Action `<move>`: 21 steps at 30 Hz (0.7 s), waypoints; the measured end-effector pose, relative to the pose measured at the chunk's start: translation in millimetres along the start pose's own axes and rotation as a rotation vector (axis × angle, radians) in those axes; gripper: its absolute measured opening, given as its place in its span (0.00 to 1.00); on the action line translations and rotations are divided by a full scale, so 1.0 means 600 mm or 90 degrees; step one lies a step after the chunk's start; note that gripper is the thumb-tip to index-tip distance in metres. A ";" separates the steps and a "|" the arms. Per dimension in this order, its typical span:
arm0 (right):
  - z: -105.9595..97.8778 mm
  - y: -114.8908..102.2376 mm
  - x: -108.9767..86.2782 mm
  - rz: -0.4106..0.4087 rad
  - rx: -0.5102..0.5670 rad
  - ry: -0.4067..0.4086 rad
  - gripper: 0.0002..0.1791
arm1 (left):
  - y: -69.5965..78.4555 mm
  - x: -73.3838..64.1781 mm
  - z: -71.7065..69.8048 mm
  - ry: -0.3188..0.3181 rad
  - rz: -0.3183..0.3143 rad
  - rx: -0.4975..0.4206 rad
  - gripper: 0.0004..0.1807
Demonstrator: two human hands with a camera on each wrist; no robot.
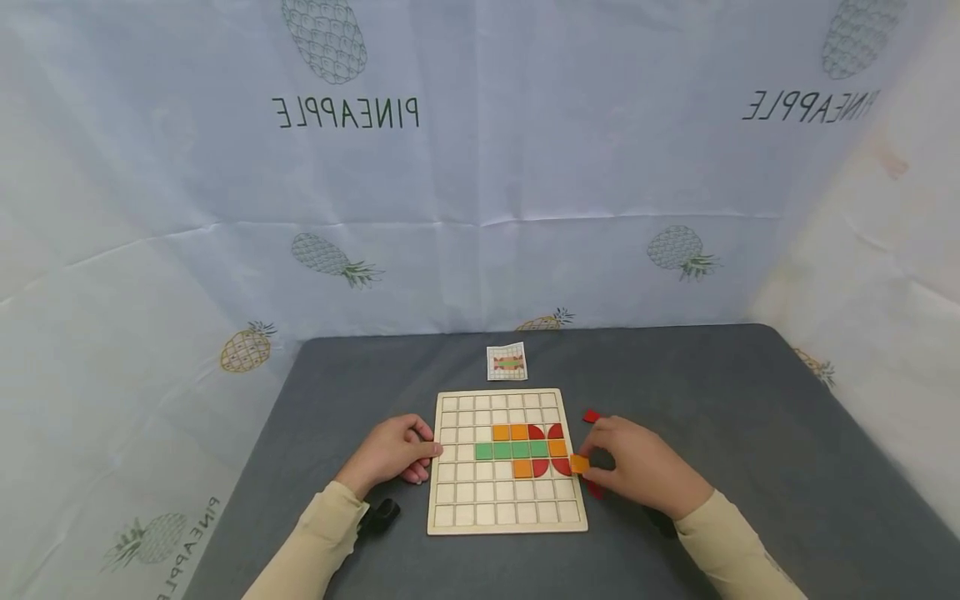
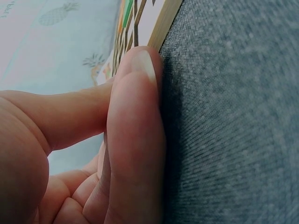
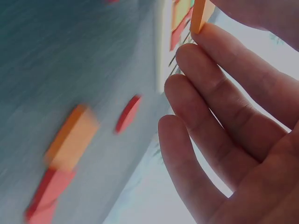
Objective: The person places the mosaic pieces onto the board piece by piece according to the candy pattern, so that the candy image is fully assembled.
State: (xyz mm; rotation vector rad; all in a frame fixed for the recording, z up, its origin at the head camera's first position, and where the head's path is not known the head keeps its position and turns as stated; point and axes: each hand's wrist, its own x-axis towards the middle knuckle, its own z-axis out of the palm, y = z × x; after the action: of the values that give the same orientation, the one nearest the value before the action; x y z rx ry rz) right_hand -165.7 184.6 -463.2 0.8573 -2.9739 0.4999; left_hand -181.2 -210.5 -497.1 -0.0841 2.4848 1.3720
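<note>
A square wooden grid board [image 1: 465,514] lies on the table with orange square, green square [image 1: 501,450] and red curved tiles [image 1: 561,467] set in its cells. My left hand [image 1: 395,450] is at the board's left edge; its thumb and a finger pinch that edge, as the left wrist view shows close up. Over the right edge, my right hand [image 1: 637,462] pinches an orange square tile [image 1: 579,464] between thumb and index finger. In the right wrist view its other fingers [image 3: 224,107] extend loosely, and the held tile [image 3: 199,15] is partly cut off by the frame.
Behind the board lies a small pattern card [image 1: 507,362]. Loose red tiles [image 1: 592,415] lie right of the board, partly hidden by my right hand. An orange tile [image 3: 72,135] and red pieces [image 3: 128,113] show on the dark tabletop. A pineapple-print cloth [image 1: 480,167] hangs behind.
</note>
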 end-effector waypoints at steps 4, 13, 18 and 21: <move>0.007 -0.026 0.029 -0.025 0.020 0.006 0.10 | 0.002 0.002 0.001 -0.006 0.002 -0.007 0.17; 0.036 -0.086 0.084 -0.070 0.052 0.004 0.09 | 0.002 0.003 -0.001 -0.008 -0.007 -0.008 0.17; 0.053 -0.106 0.096 -0.098 0.041 0.004 0.10 | 0.002 0.001 -0.001 -0.008 -0.008 -0.008 0.17; 0.061 -0.110 0.099 -0.105 0.031 0.008 0.10 | 0.001 0.002 -0.002 -0.011 -0.002 -0.011 0.17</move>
State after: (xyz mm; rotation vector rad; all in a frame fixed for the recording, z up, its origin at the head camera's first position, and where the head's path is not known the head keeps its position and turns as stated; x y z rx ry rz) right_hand -179.0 89.9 -472.7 1.0888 -2.8574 0.5711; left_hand -182.8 -211.0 -496.3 -0.0801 2.4581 1.3870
